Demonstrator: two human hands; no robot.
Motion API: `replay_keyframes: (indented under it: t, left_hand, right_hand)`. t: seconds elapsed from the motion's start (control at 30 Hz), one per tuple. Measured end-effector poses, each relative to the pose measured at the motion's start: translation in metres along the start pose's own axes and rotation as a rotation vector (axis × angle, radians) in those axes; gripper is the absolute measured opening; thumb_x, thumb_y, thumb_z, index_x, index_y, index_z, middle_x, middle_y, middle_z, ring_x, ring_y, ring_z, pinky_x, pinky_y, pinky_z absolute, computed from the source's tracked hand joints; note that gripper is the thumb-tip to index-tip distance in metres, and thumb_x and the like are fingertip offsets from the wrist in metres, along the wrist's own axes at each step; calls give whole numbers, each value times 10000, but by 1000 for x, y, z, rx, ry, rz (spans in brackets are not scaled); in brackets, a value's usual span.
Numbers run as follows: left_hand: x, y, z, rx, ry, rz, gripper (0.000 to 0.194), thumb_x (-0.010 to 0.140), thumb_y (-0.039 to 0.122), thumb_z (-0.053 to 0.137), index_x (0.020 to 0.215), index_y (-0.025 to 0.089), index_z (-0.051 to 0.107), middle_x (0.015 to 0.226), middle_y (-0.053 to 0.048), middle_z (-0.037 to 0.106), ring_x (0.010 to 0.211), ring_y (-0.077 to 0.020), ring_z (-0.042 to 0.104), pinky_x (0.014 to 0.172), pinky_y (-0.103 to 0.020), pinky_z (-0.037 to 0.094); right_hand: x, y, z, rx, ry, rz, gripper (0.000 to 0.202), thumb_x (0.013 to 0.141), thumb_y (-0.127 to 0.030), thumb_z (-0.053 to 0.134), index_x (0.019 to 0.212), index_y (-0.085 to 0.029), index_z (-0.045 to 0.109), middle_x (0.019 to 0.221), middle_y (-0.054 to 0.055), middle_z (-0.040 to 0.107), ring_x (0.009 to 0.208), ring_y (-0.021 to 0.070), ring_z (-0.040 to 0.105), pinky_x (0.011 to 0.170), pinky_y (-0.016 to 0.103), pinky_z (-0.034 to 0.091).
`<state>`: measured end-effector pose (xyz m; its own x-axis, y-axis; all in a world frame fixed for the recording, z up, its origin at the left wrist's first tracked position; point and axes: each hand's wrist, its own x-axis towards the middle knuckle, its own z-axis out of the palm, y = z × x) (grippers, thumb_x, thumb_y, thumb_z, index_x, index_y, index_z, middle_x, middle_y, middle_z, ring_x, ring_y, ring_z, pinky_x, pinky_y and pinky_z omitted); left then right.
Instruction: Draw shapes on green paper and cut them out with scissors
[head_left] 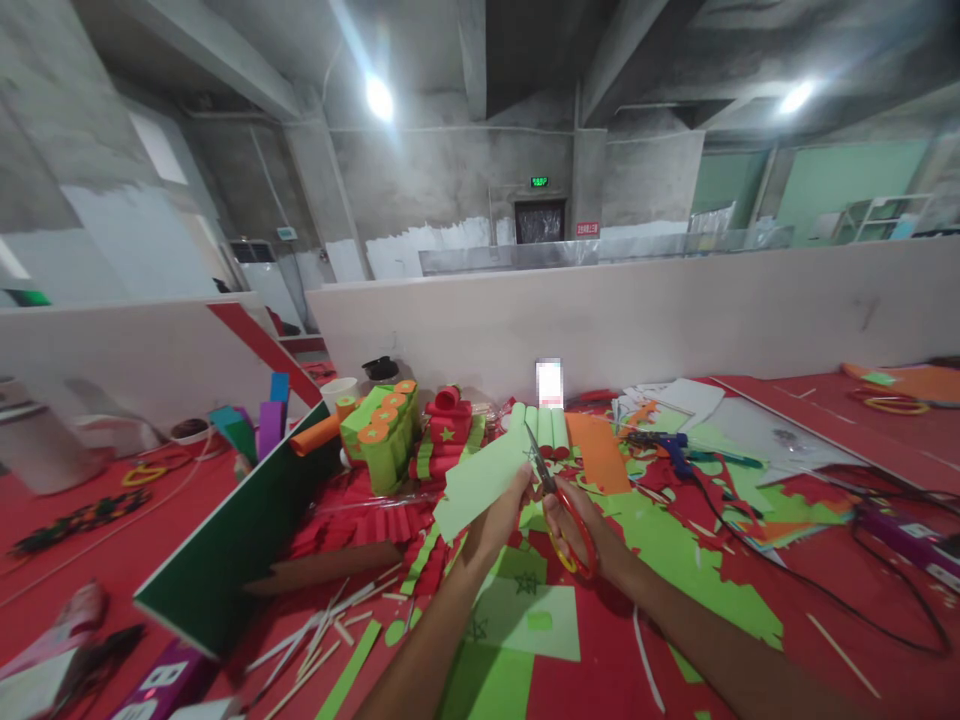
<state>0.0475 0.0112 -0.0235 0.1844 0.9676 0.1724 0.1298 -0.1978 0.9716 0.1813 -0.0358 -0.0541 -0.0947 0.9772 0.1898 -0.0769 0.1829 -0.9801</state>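
Note:
My left hand (511, 497) grips a sheet of pale green paper (476, 480) by its right end, holding it above the table. In my right hand (570, 515) is a pair of scissors (583, 540) with red and yellow handles. The scissor blades point up and away, at the paper's right edge beside my left fingers. Dark lines are drawn on the paper near the blades. Below my hands lies another pale green sheet (559, 625) with star outlines drawn on it.
Green and orange paper cylinders (386, 440) stand left of centre, beside red rolls with a star (448, 435). A dark green board (240, 530) stands at left. A blue glue gun (677, 455) and paper scraps lie at right. A lit phone (550, 382) leans on the white partition (637, 320).

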Motion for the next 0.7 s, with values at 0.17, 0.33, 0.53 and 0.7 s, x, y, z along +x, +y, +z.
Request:
replay_keyframes:
  t: [0.17,0.33,0.53,0.7]
  left_hand:
    - [0,0,-1,-17,-5,28,436,786,596,507,669,189,613,580,-11,565,593,-167,532,628,-294,449]
    - [-4,4,-2,-20,-69,28,424,792,569,509,625,187,587,594,-10,568,595,-160,521,638,-279,433]
    - [-6,8,-4,27,-102,37,399,823,510,482,579,199,532,568,6,511,572,-147,473,640,-275,404]
    - [-10,11,-6,108,-168,15,395,815,513,470,580,204,541,558,14,510,557,-148,471,597,-263,389]
  right_hand:
    - [-1,-4,0,22,-5,24,480,798,-680,502,936,-221,471,615,-60,493,343,60,403,316,172,336]
    - [-3,-9,-1,-43,8,-12,482,840,-688,419,908,-213,472,604,-53,502,364,59,417,332,157,354]
    - [-5,-15,-1,-66,19,-25,465,833,-667,465,797,-203,478,509,-68,461,352,67,407,343,165,365]
    - [1,-19,-7,11,178,-30,482,802,-677,499,750,-198,490,513,-55,465,341,70,395,322,181,329]
